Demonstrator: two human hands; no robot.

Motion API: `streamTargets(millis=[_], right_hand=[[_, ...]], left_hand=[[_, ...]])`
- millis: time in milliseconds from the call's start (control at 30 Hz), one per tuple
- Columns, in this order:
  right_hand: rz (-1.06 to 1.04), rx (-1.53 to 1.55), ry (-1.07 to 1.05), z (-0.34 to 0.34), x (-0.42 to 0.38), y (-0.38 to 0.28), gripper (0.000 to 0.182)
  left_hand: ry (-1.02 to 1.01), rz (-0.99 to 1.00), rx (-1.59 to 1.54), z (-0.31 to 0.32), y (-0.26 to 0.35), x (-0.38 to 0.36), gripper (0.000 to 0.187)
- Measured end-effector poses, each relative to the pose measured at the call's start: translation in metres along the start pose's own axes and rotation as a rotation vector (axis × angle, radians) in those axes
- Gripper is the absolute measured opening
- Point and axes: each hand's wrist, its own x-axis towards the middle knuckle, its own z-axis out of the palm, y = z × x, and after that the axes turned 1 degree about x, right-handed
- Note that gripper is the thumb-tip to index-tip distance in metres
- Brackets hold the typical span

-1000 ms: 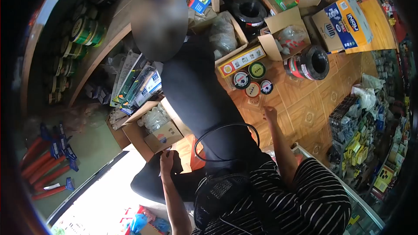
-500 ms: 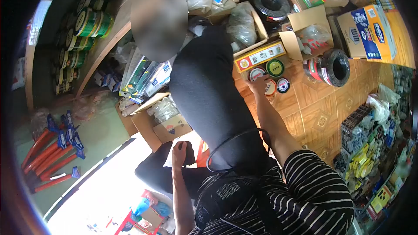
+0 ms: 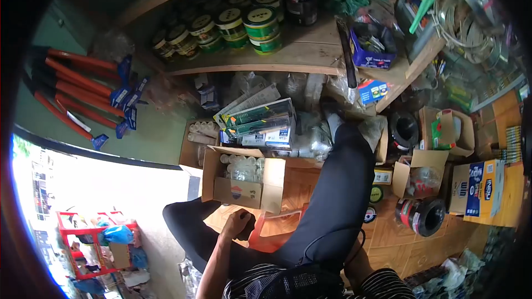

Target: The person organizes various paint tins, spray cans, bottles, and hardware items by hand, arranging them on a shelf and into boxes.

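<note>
My left hand [image 3: 238, 223] is closed around something dark that I cannot make out, between my bent legs. Just above it an open cardboard box [image 3: 238, 190] holds clear-wrapped cylindrical items. My right forearm [image 3: 357, 263] passes behind my raised leg, and that hand is hidden. Beyond the leg, on the tiled floor, are a green-rimmed round tin [image 3: 376, 194] and a smaller dark-rimmed tin [image 3: 369, 214], partly covered by the leg.
Green tins [image 3: 261, 29] line a wooden shelf [image 3: 310, 44] ahead. Orange-handled tools [image 3: 83, 91] lie at left. Black coils [image 3: 424, 217], an open carton [image 3: 425, 180] and a yellow-blue box [image 3: 482, 188] stand at right. A red rack [image 3: 100, 243] is at lower left.
The view has swung left and up toward the shelf. My right hand, earlier on the round tins, is now hidden behind my leg. My left hand remains closed.
</note>
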Motion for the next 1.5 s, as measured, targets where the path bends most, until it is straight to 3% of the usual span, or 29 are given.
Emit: streamTargets(millis=[67, 167, 267, 300, 400, 533, 633, 733, 867, 933, 1000, 1067, 1133, 1233, 1300, 1367, 1400, 1433, 1500], right_hand=[[-0.025, -0.008, 0.035, -0.016, -0.006, 0.010, 0.109], [-0.105, -0.003, 0.115, -0.049, -0.011, 0.013, 0.105], [-0.265, 0.047, 0.252, -0.093, -0.007, -0.015, 0.101], [-0.331, 0.076, 0.305, -0.114, -0.008, -0.035, 0.099], [-0.577, 0.184, 0.473, -0.180, -0.010, -0.120, 0.095], [-0.949, 0.465, 0.598, -0.262, -0.031, -0.255, 0.098], [-1.231, 0.312, 0.498, -0.314, -0.069, -0.358, 0.102], [-1.410, 0.314, 0.260, -0.307, -0.080, -0.464, 0.103], [-1.403, 0.125, 0.215, -0.250, -0.072, -0.583, 0.109], [-1.389, -0.010, 0.244, -0.220, -0.057, -0.622, 0.112], [-1.247, -0.095, 0.152, -0.212, -0.070, -0.642, 0.111], [-1.177, -0.005, 0.214, -0.186, -0.055, -0.653, 0.110], [-1.187, 0.017, 0.141, -0.171, -0.038, -0.662, 0.118], [-1.158, 0.124, 0.109, -0.152, -0.012, -0.666, 0.132], [-1.162, 0.207, 0.061, -0.151, -0.006, -0.665, 0.145], [-1.220, 0.350, 0.002, -0.123, 0.017, -0.656, 0.140], [-1.207, 0.401, -0.067, -0.120, 0.014, -0.651, 0.138], [-1.182, 0.403, -0.089, -0.117, 0.017, -0.650, 0.133], [-1.169, 0.405, -0.045, -0.116, 0.010, -0.651, 0.123]], left_hand=[[-0.029, -0.049, -0.026, -0.005, 0.012, 0.000, 0.033], [-0.017, 0.034, -0.064, 0.001, -0.001, 0.009, 0.030], [-0.050, -0.059, -0.083, -0.007, 0.019, 0.005, 0.030], [-0.041, 0.008, -0.103, -0.001, 0.007, 0.010, 0.030], [0.047, 0.210, -0.116, 0.011, -0.015, 0.022, 0.028], [0.074, 0.257, -0.198, -0.001, -0.002, 0.021, 0.026], [0.203, 0.354, -0.184, -0.001, 0.001, 0.026, 0.025], [0.158, 0.242, -0.236, -0.003, -0.006, 0.024, 0.025], [0.111, 0.134, -0.237, -0.012, -0.007, 0.018, 0.024], [0.142, 0.190, -0.252, 0.001, -0.029, 0.030, 0.025], [0.101, 0.020, -0.340, 0.005, -0.035, 0.031, 0.027], [0.193, 0.062, -0.266, 0.004, -0.034, 0.025, 0.028], [0.183, 0.095, -0.264, -0.003, -0.026, 0.019, 0.030], [0.042, -0.094, -0.267, -0.011, -0.013, 0.012, 0.031], [0.018, -0.082, -0.188, -0.008, -0.026, 0.017, 0.032], [-0.027, -0.176, -0.173, -0.012, -0.008, 0.012, 0.032], [-0.003, -0.079, -0.157, -0.003, -0.024, 0.019, 0.032], [-0.043, -0.129, -0.194, -0.009, -0.004, 0.014, 0.033], [-0.061, -0.159, -0.191, -0.015, 0.012, 0.013, 0.032]])
